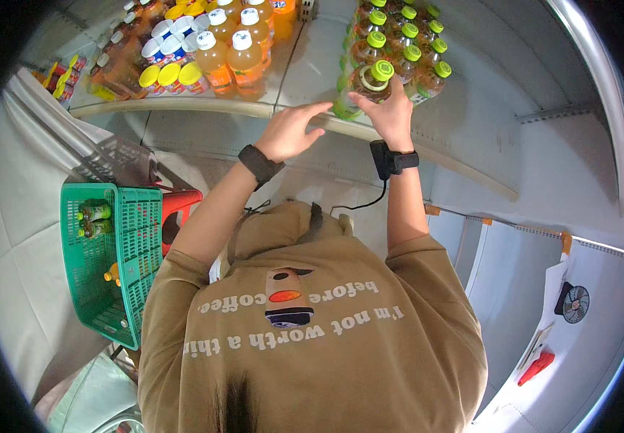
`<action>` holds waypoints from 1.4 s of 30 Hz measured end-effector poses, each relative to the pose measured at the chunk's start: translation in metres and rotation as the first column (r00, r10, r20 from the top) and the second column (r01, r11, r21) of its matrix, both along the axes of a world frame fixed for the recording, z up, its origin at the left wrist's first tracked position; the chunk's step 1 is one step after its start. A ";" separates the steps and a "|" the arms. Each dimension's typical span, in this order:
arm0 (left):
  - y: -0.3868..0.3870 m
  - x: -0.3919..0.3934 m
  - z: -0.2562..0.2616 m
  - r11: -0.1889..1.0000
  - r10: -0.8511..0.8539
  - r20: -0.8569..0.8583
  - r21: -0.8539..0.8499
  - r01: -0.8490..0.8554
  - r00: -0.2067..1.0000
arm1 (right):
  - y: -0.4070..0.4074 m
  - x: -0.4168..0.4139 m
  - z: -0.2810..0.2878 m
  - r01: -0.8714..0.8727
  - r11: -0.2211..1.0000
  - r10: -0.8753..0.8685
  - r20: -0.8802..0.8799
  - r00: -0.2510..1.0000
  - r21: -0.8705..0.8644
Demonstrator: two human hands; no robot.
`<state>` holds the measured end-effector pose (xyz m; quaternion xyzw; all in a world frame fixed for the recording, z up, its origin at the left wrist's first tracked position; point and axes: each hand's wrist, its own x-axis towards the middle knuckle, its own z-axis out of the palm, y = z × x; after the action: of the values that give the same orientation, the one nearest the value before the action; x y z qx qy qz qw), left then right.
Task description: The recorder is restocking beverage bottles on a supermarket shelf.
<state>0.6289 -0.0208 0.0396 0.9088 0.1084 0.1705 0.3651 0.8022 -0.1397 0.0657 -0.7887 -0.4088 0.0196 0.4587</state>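
My right hand (389, 111) grips a green-capped drink bottle (370, 81) at the front of the rows on the shelf. Behind and beside it stand several matching bottles (405, 40) with green caps. My left hand (294, 130) holds nothing; its thumb and fingers are apart, just in front of the shelf's front edge (182, 107). Its fingertips point toward a green-labelled bottle (347, 108) at the left front of the rows; whether they touch it I cannot tell. Both wrists wear black straps.
Orange drink bottles (246, 59) with white caps stand left on the shelf, beside yellow-lidded cups (169, 74), blue-and-white cups (172, 47) and dark bottles (120, 67). A green plastic basket (120, 265) holding a few bottles (95, 210) is at my left, near a red stool (179, 208). A small fan (576, 304) sits right.
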 end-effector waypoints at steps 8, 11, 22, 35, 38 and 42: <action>0.007 0.009 -0.016 0.999 0.032 -0.020 -0.030 -0.032 0.999 | 0.013 0.011 -0.018 0.063 0.997 -0.065 0.054 0.996 0.043; 0.008 0.013 -0.020 0.999 0.032 -0.032 -0.021 -0.033 0.999 | 0.016 0.012 -0.019 0.063 0.998 -0.064 0.080 0.995 0.010; 0.006 0.026 -0.025 0.993 0.039 -0.046 -0.108 -0.044 0.998 | 0.016 0.014 -0.023 0.044 0.992 -0.026 0.153 0.988 -0.114; 0.000 0.021 -0.024 0.997 0.022 -0.037 -0.074 -0.025 0.999 | 0.016 0.017 -0.033 0.035 0.991 -0.018 0.136 0.991 -0.127; -0.005 0.016 -0.026 0.989 0.044 -0.002 -0.142 -0.044 0.999 | 0.017 0.018 -0.034 0.039 0.988 -0.021 0.115 0.993 -0.150; -0.009 0.005 -0.027 0.978 0.097 0.015 -0.189 -0.093 0.995 | 0.019 0.021 -0.034 0.035 0.978 -0.029 0.035 0.999 -0.205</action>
<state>0.6336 -0.0301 0.0123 0.8618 0.1628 0.1878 0.4422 0.8231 -0.1208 0.0316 -0.8387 -0.3990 0.0419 0.3683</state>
